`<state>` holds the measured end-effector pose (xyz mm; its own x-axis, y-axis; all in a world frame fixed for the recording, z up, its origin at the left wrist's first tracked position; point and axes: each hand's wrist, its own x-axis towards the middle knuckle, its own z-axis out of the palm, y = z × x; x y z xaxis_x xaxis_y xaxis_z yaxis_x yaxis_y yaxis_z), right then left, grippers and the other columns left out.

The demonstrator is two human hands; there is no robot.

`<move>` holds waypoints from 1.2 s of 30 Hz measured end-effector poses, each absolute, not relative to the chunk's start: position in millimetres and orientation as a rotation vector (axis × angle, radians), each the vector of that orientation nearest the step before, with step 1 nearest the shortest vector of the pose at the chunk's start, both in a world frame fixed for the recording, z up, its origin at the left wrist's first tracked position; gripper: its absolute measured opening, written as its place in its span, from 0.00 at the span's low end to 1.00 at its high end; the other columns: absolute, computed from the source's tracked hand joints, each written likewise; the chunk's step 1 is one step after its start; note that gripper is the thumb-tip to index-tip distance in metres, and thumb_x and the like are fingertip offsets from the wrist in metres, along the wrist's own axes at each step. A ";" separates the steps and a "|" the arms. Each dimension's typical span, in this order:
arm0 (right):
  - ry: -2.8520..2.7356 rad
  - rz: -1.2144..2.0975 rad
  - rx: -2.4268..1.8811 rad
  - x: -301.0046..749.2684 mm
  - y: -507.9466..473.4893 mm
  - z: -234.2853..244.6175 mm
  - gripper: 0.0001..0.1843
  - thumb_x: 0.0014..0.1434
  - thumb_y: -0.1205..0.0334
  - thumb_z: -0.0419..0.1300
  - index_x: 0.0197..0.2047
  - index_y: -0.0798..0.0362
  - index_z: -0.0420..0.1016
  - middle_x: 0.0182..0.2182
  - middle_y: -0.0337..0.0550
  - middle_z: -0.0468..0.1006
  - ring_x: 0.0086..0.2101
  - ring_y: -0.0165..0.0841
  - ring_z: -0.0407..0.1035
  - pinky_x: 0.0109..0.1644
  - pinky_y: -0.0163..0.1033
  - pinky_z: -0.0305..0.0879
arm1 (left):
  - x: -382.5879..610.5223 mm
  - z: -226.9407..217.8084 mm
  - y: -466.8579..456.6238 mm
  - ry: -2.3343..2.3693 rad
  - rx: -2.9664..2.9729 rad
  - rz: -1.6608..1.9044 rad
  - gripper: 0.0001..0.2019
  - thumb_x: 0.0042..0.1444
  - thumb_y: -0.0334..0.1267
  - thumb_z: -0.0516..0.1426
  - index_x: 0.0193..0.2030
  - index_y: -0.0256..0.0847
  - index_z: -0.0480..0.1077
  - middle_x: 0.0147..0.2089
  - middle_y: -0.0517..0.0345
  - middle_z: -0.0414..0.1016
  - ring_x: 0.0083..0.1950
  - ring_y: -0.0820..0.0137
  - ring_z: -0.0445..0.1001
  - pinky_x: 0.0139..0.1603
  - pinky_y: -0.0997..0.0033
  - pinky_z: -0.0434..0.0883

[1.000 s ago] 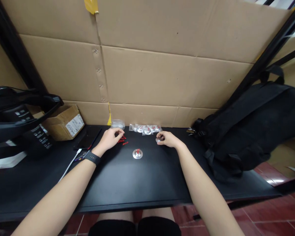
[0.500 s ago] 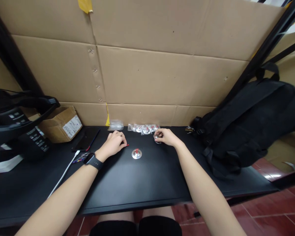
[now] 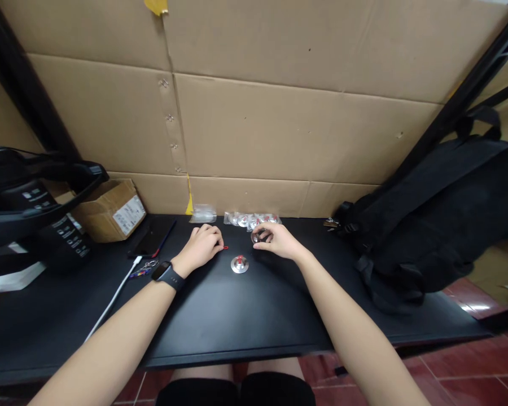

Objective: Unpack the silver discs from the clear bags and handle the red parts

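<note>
My left hand (image 3: 203, 246) is closed, its wrist resting near the table top, with the tip of a small red loop (image 3: 226, 247) poking out of its pinch. In my right hand (image 3: 275, 241) is a silver finger cymbal (image 3: 255, 237), held on edge and tilted just above the table. Thumb and fingers grip its rim and partly cover it. Between the hands and slightly nearer to me, another finger cymbal (image 3: 239, 264) lies dome up with a red strap at its centre. Behind the right hand, several bagged finger cymbals (image 3: 243, 220) line the cardboard.
A clear plastic bag (image 3: 204, 213) lies against the cardboard wall (image 3: 254, 135). To the left are a phone (image 3: 149, 239), keys (image 3: 143, 270), a white cable (image 3: 114, 296), a small carton (image 3: 114, 211) and a black appliance (image 3: 46, 214). A black backpack (image 3: 440, 214) fills the right side.
My right hand has moved left and lifted the finger cymbal, turning it on edge. My left hand keeps its pinch on the red loop. The view has shifted slightly.
</note>
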<state>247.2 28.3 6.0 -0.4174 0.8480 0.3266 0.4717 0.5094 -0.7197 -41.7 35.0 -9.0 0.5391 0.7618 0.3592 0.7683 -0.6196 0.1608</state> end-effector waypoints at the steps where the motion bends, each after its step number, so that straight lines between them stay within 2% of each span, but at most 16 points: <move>1: -2.038 0.720 -1.053 243.3 27.1 5.1 0.20 0.50 0.55 0.73 0.45 0.51 0.77 0.42 0.44 0.80 0.36 0.34 0.75 0.36 0.36 0.71 | -41.3 -7.0 34.7 -1.355 -2.752 -0.661 0.06 0.63 0.37 0.58 0.34 0.44 0.74 0.42 0.55 0.78 0.50 0.59 0.72 0.49 0.59 0.63; 6: -1.881 0.696 -0.989 222.2 17.2 4.2 0.27 0.48 0.54 0.74 0.50 0.51 0.75 0.46 0.47 0.79 0.37 0.35 0.77 0.38 0.40 0.75 | -41.5 12.3 30.1 -1.407 -2.840 -1.128 0.08 0.66 0.41 0.55 0.41 0.43 0.74 0.39 0.57 0.81 0.39 0.66 0.78 0.41 0.68 0.69; 11: -1.804 0.710 -0.884 204.0 5.6 7.4 0.26 0.49 0.54 0.74 0.50 0.52 0.77 0.46 0.49 0.80 0.43 0.38 0.78 0.46 0.44 0.78 | -41.9 25.1 21.8 -1.450 -2.770 -1.546 0.08 0.60 0.43 0.61 0.43 0.43 0.77 0.42 0.58 0.83 0.43 0.66 0.81 0.47 0.68 0.73; 16: -1.761 0.701 -0.809 195.7 0.9 6.9 0.26 0.50 0.57 0.74 0.52 0.52 0.77 0.46 0.48 0.82 0.46 0.40 0.77 0.50 0.46 0.78 | -35.8 26.8 15.4 -1.494 -2.780 -1.566 0.09 0.59 0.46 0.63 0.40 0.44 0.80 0.41 0.59 0.83 0.42 0.65 0.80 0.49 0.66 0.73; 19: -1.750 0.669 -0.777 193.7 0.0 5.8 0.29 0.51 0.57 0.73 0.56 0.51 0.75 0.50 0.49 0.80 0.48 0.40 0.77 0.51 0.46 0.77 | -28.2 25.5 11.9 -1.452 -2.890 -1.577 0.10 0.61 0.46 0.60 0.39 0.43 0.78 0.40 0.58 0.82 0.42 0.65 0.79 0.47 0.66 0.72; 22: -1.767 0.617 -0.746 192.2 -1.6 6.5 0.27 0.53 0.57 0.72 0.56 0.49 0.75 0.53 0.49 0.78 0.50 0.39 0.75 0.52 0.45 0.77 | -21.2 22.9 9.3 -1.428 -2.977 -1.595 0.10 0.64 0.45 0.58 0.40 0.41 0.75 0.39 0.57 0.80 0.41 0.66 0.78 0.45 0.67 0.72; 29: -1.777 0.589 -0.724 189.8 -5.4 8.2 0.25 0.53 0.58 0.73 0.53 0.48 0.75 0.51 0.48 0.78 0.48 0.38 0.75 0.53 0.45 0.76 | -10.7 19.4 4.8 -1.250 -2.968 -1.565 0.10 0.66 0.43 0.55 0.39 0.41 0.72 0.45 0.54 0.76 0.48 0.65 0.74 0.53 0.64 0.70; 36: -1.812 0.530 -0.715 186.5 -7.2 7.6 0.25 0.54 0.59 0.72 0.54 0.48 0.74 0.50 0.48 0.77 0.48 0.38 0.75 0.52 0.44 0.76 | -5.4 20.0 -0.7 -1.255 -2.938 -1.583 0.09 0.66 0.40 0.54 0.38 0.41 0.73 0.47 0.51 0.73 0.50 0.64 0.74 0.54 0.63 0.71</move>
<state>186.5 -7.2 7.6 -0.2534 0.6924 0.6756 0.2187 0.7213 -0.6572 -5.4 -0.7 20.0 0.3865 0.7370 0.5545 0.3718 -0.6747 0.6376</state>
